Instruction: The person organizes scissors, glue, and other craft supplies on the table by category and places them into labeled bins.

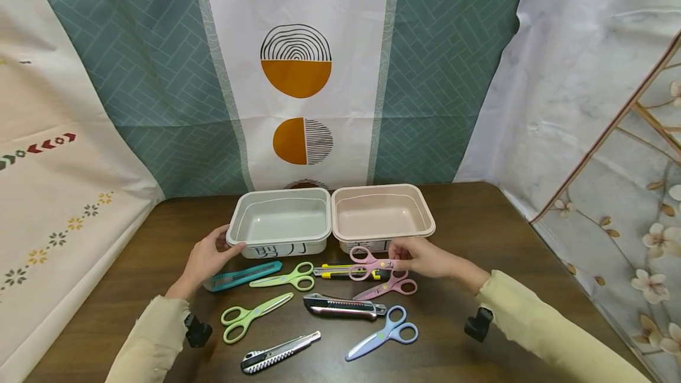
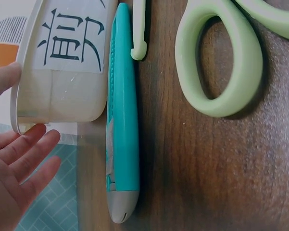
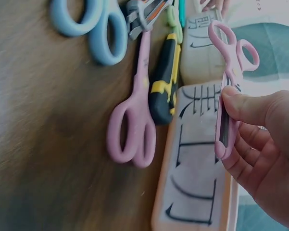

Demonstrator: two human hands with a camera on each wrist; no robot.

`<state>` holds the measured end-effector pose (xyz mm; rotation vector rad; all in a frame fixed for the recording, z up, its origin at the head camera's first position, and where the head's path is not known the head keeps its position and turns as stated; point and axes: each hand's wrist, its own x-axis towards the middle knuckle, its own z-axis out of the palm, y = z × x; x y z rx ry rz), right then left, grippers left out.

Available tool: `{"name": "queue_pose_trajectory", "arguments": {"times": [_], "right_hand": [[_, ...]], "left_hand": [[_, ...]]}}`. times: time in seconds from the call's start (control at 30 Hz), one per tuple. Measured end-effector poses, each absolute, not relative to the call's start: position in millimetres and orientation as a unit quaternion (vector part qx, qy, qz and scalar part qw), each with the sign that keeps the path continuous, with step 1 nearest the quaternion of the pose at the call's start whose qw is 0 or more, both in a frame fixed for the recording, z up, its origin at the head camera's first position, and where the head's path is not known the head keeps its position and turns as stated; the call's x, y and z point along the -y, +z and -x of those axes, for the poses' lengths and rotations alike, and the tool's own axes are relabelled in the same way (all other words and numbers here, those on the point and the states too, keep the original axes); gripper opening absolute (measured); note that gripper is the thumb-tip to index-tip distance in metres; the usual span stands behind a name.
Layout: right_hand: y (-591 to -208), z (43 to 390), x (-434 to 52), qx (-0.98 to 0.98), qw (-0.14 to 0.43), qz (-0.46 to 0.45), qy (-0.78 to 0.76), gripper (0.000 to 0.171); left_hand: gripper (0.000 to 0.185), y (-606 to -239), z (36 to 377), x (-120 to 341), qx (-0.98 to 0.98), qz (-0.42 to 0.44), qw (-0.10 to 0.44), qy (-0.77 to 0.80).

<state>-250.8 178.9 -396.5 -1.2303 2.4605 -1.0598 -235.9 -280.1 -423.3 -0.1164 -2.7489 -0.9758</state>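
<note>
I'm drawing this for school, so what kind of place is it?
It looks like an indoor craft or work corner, though I can't tell whose or where. You can see a brown table, patterned cloth hanging behind it, and several scissors on top.

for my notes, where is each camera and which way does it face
Head: on the head, facing forward and down at the table; left hand, right hand, sleeves.
Left wrist: worn there, facing grey bin, teal cutter; left hand.
Right wrist: worn there, facing held pink scissors; right hand, bit of left.
Both wrist views share the grey bin.
</note>
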Motion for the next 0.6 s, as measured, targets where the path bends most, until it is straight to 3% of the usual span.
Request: {"name": "queue_pose_trajectory", "arguments": {"times": [0.6], "right_hand": [[-373.6, 268.2, -131.5, -0.836, 0.052, 0.448, -0.313, 0.010]], "left_hand": [[0.065, -422.0, 236.1, 279.0, 0.926, 0.025, 0.103, -0.362]]}}
